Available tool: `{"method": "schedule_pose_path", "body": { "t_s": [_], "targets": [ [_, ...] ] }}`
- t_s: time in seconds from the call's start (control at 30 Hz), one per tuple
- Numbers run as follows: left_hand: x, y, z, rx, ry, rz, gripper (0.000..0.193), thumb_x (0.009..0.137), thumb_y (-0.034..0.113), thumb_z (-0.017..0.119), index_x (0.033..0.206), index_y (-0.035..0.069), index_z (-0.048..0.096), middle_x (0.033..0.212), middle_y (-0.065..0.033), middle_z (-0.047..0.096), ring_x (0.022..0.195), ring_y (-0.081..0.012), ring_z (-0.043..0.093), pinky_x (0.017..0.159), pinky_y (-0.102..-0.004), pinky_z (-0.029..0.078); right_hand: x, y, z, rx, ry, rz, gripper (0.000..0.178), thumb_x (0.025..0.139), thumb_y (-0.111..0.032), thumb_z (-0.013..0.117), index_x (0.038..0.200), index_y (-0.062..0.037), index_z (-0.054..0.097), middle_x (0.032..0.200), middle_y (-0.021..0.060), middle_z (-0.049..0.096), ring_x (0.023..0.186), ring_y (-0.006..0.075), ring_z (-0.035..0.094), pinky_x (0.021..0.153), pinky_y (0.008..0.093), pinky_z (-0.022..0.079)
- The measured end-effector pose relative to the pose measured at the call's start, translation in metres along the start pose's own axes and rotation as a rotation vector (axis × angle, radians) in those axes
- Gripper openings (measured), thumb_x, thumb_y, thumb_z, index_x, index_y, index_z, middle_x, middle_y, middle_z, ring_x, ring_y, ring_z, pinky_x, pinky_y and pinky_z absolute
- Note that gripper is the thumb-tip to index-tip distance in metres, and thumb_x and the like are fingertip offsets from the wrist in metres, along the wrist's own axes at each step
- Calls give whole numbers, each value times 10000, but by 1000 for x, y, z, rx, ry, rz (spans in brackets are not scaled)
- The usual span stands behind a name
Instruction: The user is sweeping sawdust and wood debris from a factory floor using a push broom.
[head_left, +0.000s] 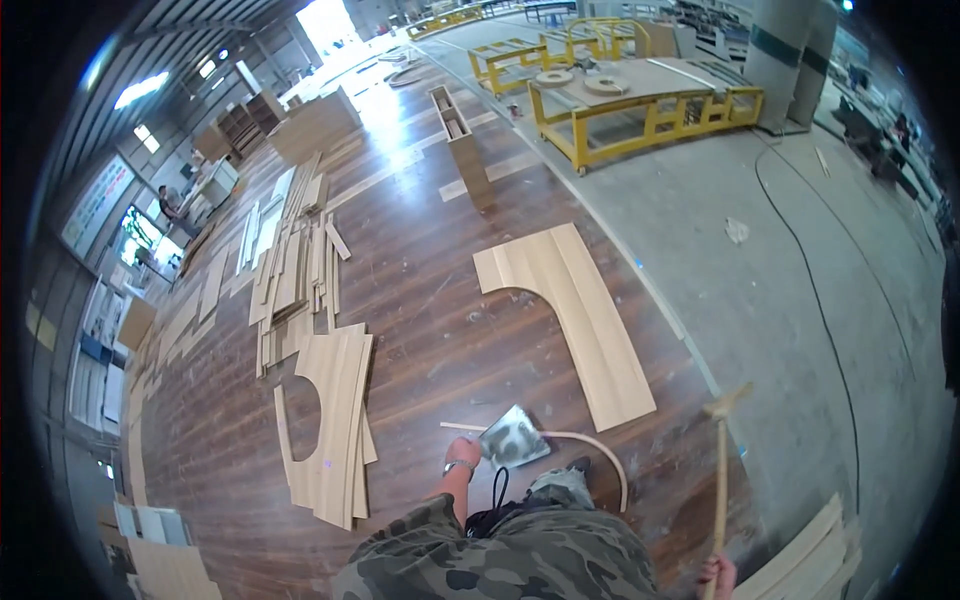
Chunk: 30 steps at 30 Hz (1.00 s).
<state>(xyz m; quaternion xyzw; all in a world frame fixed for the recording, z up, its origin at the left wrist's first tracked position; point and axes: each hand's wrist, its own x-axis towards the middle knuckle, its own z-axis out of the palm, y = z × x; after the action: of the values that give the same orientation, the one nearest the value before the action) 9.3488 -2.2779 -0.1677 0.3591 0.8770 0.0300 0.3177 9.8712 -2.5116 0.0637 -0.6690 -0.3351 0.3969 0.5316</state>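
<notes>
My left hand (462, 453) is closed at the left edge of a squarish, shiny metal dustpan (515, 440) with dark smudges, low in front of me. A thin curved wooden strip (603, 450) lies on the floor, partly hidden behind the dustpan. At the lower right, my right hand (716, 574) is wrapped round the long wooden handle of a T-shaped tool (721, 470), perhaps a broom. Its short tan head points away from me, near the edge of the brown floor. What the head is made of cannot be made out.
A wooden panel with a curved cutout (590, 325) lies ahead. Left of me are another cut panel (335, 420) and stacked boards (290, 270). A long open wooden box (465, 155) stands beyond. Yellow-framed tables (640, 110) stand far right; a cable (815, 270) crosses the grey floor.
</notes>
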Motion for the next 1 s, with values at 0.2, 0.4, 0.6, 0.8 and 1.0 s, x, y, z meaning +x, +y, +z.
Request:
{"method": "schedule_pose_path", "body": {
  "t_s": [0.2, 0.4, 0.6, 0.8, 1.0],
  "targets": [
    [5, 19, 2, 39, 114, -67, 338, 840, 320, 528, 837, 37, 713, 806, -173, 693, 852, -325, 672, 834, -419, 511, 49, 100, -37, 582, -345, 1155, 214, 930, -301, 587, 790, -157, 514, 566, -80, 434, 460, 36, 411, 382, 195, 336],
    [5, 12, -7, 33, -64, -109, 389, 847, 346, 538, 1019, 27, 677, 1105, -240, 627, 1050, -388, 601, 924, -459, 470, 68, 128, -85, -205, -205, 960, 42, 836, -67, 496, 867, -52, 521, 565, 73, 518, 400, 168, 505, 352, 299, 419],
    [-1, 19, 16, 145, 32, 25, 379, 872, 332, 505, 945, 7, 687, 979, -249, 651, 944, -401, 632, 837, -468, 498, 89, 112, -120, -510, -245, 676, 250, 789, -173, 460, 585, -51, 535, 454, 93, 513, 383, 197, 534, 360, 327, 423],
    [10, -37, 43, -218, 80, -14, 276, 889, 250, 492, 810, 12, 608, 586, -80, 574, 437, -174, 570, 383, -315, 445, 97, 33, -83, -40, -163, 952, 310, 876, -82, 555, 1184, -116, 558, 603, -10, 481, 407, 93, 461, 352, 239, 364],
    [-81, 38, 60, -283, 39, -88, 288, 880, 238, 486, 858, -21, 609, 610, -95, 587, 420, -176, 554, 375, -295, 437, 40, 61, -124, 81, -271, 1029, 458, 871, -89, 595, 1319, -98, 498, 634, -7, 502, 428, 77, 467, 365, 234, 386]
  ]
}}
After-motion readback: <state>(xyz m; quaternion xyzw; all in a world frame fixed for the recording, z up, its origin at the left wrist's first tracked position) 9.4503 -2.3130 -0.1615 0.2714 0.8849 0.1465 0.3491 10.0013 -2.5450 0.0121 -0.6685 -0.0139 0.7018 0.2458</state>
